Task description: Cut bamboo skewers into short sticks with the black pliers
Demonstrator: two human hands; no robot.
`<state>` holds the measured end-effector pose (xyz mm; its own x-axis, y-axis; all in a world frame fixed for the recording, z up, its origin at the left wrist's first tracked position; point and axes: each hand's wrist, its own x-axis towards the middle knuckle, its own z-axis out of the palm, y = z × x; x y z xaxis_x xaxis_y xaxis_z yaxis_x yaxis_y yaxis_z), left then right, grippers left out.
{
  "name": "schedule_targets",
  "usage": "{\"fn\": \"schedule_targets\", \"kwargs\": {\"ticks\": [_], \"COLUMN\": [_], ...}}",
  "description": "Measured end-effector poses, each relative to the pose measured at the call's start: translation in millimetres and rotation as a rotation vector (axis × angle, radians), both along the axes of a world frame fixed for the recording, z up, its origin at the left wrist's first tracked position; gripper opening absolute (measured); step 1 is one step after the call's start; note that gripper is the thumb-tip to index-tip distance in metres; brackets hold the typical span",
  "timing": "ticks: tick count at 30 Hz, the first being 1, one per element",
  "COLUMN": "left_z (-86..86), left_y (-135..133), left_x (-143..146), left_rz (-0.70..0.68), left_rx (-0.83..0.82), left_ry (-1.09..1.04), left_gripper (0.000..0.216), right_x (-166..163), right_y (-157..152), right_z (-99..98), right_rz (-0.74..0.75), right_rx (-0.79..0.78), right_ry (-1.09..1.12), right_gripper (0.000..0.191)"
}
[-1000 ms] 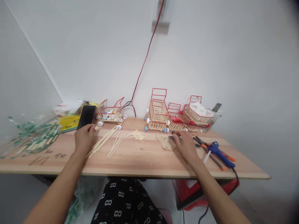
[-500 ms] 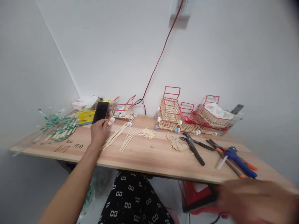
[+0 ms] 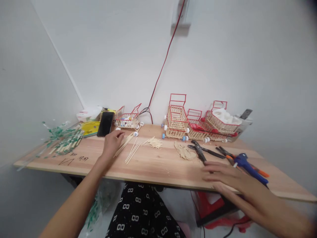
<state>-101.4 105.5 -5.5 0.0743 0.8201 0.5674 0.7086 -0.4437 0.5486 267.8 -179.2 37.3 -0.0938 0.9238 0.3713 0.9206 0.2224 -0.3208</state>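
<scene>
My left hand [image 3: 111, 144] rests at the left end of a bundle of long thin wooden sticks [image 3: 126, 141], fingers bent together; whatever lies between the fingertips is too small to make out. Just behind it a black smartphone [image 3: 105, 123] leans upright. My right hand [image 3: 224, 174], slightly blurred, hovers over the table's front edge with its fingers stretched out and nothing visible in them. Its fingertips cover the handle end of the black pliers [image 3: 198, 150]. Beyond the wrist lie a blue glue gun [image 3: 249, 167] and orange-handled pliers [image 3: 230, 157].
Small stick-built carts with red rims [image 3: 177, 119] stand along the wall, one holding white pieces [image 3: 225, 116]. Short sticks [image 3: 154, 142] and a tan crumpled patch [image 3: 183, 150] lie mid-table. Green-marked wrapped sticks [image 3: 69, 141] and a yellow packet [image 3: 89, 128] are left. A red stool [image 3: 205, 203] stands below.
My left hand has moved right, from beside the phone to the long sticks. My right hand has come in from the lower right over the table edge, its fingers now extended.
</scene>
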Motion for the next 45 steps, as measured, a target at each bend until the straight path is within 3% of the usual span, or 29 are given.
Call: {"fn": "schedule_targets", "kwargs": {"ticks": [3,5,11,16,20,25,33,39,45], "left_z": [2.0,1.2,-2.4,-1.1,2.5,4.3,2.8,0.9,-1.7], "left_y": [-10.9,-14.2,-9.5,-13.3,-14.5,-23.6,-52.0,-53.4,-48.1], "left_x": [19.2,30.5,52.3,50.4,22.0,-8.0,3.3,11.5,0.5], "left_rz": [-0.041,-0.023,0.087,0.128,0.181,0.208,0.255,0.291,0.287], "left_rx": [-0.079,-0.151,-0.289,-0.242,-0.194,-0.300,-0.330,-0.314,-0.323], "left_ry": [0.168,0.261,0.413,0.424,0.353,0.393,0.603,0.678,0.699], "left_gripper": [0.025,0.025,0.025,0.026,0.025,0.019,0.011,0.024,0.026], "right_x": [-19.9,-34.1,-56.9,-66.2,-60.1,-48.1,-53.6,-49.6,-47.3], "right_y": [54.9,85.8,182.8,242.4,247.3,239.9,238.5,239.9,244.1], "right_z": [21.6,21.9,-15.9,-47.8,-62.8,-66.7,-66.3,-67.7,-71.2], "right_rz": [0.213,0.176,0.160,0.124,0.097,0.090,0.121,0.127,0.158], "right_rx": [-0.176,-0.135,-0.057,0.007,0.060,0.068,0.036,0.042,0.046], "right_ry": [0.127,0.205,0.429,0.610,0.485,0.429,0.355,0.355,0.338], "right_gripper": [0.039,0.041,0.041,0.033,0.033,0.034,0.035,0.035,0.033]}}
